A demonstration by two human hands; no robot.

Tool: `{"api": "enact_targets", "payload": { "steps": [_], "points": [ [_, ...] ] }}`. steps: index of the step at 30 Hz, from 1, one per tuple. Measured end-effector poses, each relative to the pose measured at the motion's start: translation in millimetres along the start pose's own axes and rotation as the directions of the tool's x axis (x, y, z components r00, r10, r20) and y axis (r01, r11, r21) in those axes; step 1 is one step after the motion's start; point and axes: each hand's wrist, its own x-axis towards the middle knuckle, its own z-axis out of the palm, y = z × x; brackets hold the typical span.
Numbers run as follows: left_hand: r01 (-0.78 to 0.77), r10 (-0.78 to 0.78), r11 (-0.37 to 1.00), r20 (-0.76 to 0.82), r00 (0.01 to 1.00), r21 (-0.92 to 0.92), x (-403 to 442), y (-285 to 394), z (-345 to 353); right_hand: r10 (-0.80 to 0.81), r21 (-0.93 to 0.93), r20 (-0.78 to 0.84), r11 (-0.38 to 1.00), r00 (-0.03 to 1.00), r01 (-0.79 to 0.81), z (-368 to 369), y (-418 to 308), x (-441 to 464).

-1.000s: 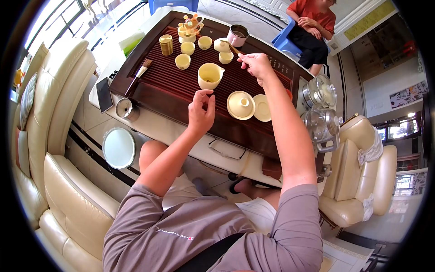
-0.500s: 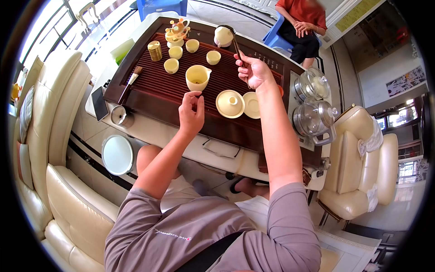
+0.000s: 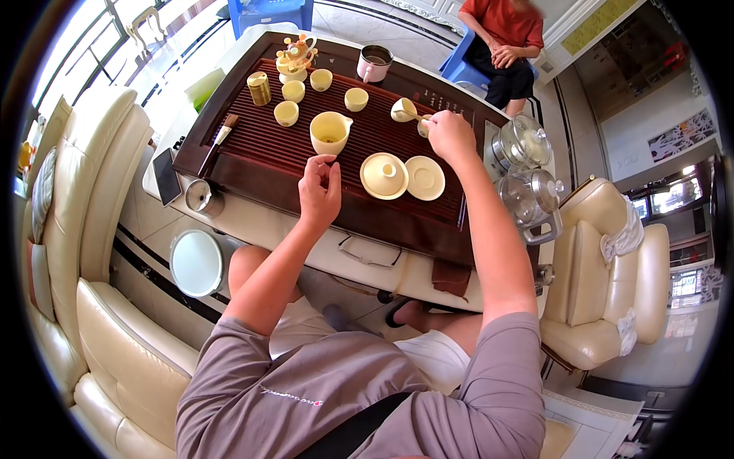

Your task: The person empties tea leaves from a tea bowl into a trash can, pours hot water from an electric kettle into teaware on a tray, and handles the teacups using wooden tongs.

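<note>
My right hand (image 3: 451, 136) is closed on a pair of tongs (image 3: 417, 116). At their tips a small cream teacup (image 3: 402, 109) is tipped on its side over the slatted tea tray (image 3: 264, 164). Another small cup (image 3: 423, 128), partly hidden, sits beside my right fingers. My left hand (image 3: 319, 191) is loosely curled, thumb and index finger apart, with nothing visible in it. Its fingertips are just in front of the base of a cream pitcher (image 3: 330, 135); whether they touch cannot be made out. A lidded gaiwan (image 3: 384, 176) and a cream saucer (image 3: 425, 177) are between my hands.
Several small cups (image 3: 355, 99), a gold canister (image 3: 259, 89), a pink mug (image 3: 375, 64) and a brush (image 3: 225, 130) are on the tray. Glass kettles (image 3: 527, 199) flank its right side. Eyeglasses (image 3: 369, 252) lie along the near table edge. A seated person (image 3: 505, 38) is across the table.
My right hand has brought the tongs and cup down from above the pink mug toward the tray's right side. The mug's dark inside now shows. My left hand stays by the pitcher.
</note>
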Motion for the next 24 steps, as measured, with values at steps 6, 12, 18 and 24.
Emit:
{"api": "enact_targets", "payload": {
  "steps": [6,12,18,24],
  "points": [
    [-0.001,0.001,1.000,-0.005,1.000,-0.008,-0.1,0.0,-0.9,-0.112,-0.270,0.088,0.954,0.990,0.132,10.0,-7.8,2.3],
    [0.024,-0.024,1.000,0.001,1.000,-0.009,-0.4,-1.5,-1.5,-0.218,-0.344,0.082,0.910,0.973,0.233,14.2,-8.9,5.8],
    [0.009,-0.010,0.999,-0.005,1.000,-0.034,-0.2,0.8,-1.0,-0.315,-0.297,0.017,0.905,0.949,0.306,-17.2,-43.8,10.7],
    [0.029,-0.029,0.999,-0.005,1.000,-0.039,-0.7,1.6,-0.9,-0.341,-0.372,0.125,0.854,0.932,0.363,28.3,-68.8,33.9]
  ]
}}
